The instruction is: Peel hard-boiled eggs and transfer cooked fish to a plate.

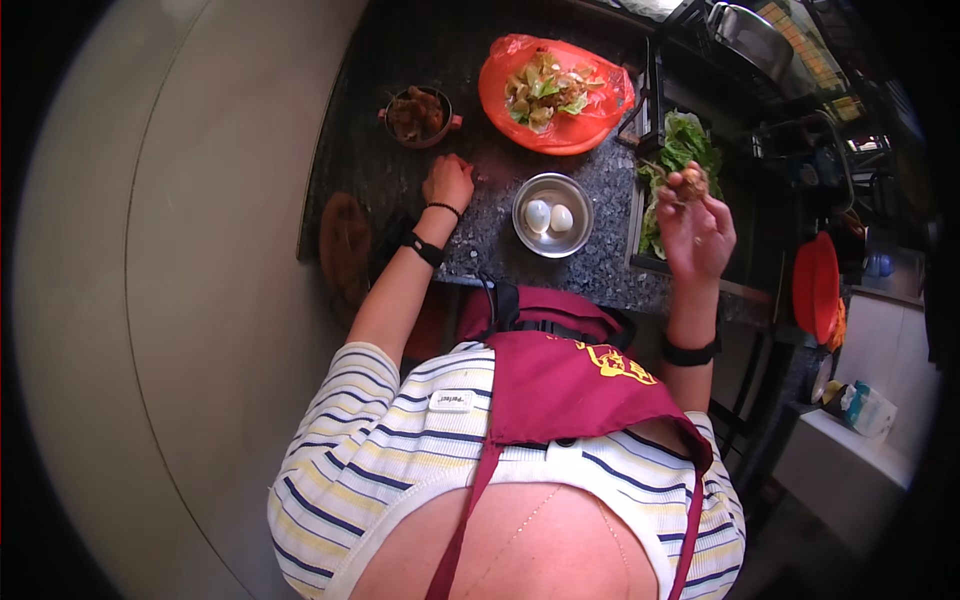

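My left hand (448, 182) rests on the dark speckled stone counter (480, 247), its fingers curled and nothing visible in them. Near it stands a small pot with pink handles (416, 118), filled with brown food pieces. My right hand (694, 217) is raised over leafy greens (682, 142), its fingertips holding a small brown food piece (691, 182) that I cannot identify. Between the hands is a steel bowl (553, 251) with two peeled eggs (549, 217). Beyond it, a red plastic bag (499, 90) lines a red basin and holds vegetable scraps.
The greens lie in a sunken area at the right, beside a black rack (654, 97). A large metal pot (754, 45) stands at the back right. A red basin (816, 289) is farther right. A plain wall (225, 225) borders the left.
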Tool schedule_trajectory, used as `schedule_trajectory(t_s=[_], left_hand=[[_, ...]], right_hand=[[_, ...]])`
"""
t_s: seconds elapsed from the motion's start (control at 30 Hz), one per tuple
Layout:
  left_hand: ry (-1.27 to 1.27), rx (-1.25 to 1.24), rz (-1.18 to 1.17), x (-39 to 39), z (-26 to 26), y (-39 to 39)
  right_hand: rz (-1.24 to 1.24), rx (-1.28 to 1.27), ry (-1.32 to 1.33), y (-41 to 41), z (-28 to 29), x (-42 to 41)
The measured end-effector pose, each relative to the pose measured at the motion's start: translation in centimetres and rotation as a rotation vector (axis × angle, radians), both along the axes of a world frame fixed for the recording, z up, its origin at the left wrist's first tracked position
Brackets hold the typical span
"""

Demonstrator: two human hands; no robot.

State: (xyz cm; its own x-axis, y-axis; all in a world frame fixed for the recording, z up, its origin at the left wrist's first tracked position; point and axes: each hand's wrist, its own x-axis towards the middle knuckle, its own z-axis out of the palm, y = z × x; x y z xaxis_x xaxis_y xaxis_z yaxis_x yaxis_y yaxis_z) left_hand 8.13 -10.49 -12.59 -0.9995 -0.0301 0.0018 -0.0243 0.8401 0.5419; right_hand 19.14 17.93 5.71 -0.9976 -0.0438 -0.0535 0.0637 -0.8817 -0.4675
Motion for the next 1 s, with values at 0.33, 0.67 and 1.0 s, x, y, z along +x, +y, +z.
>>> schedule_trajectory(t_s=[0.33, 0.67, 1.0], left_hand=[[0.388, 0.233, -0.164, -8.1, 9.9, -3.0], [0.161, 0.542, -0.356, 0.1, 20.3, 7.6], [-0.039, 0.719, -0.431, 9.2, 21.8, 26.3]], right_hand=[[-0.432, 0.006, 0.075, 10.6, 2.9, 8.2], [-0.727, 0.163, -0.187, 24.3, 2.1, 13.0], [-0.492, 0.857, -0.406, 42.2, -7.6, -2.6]])
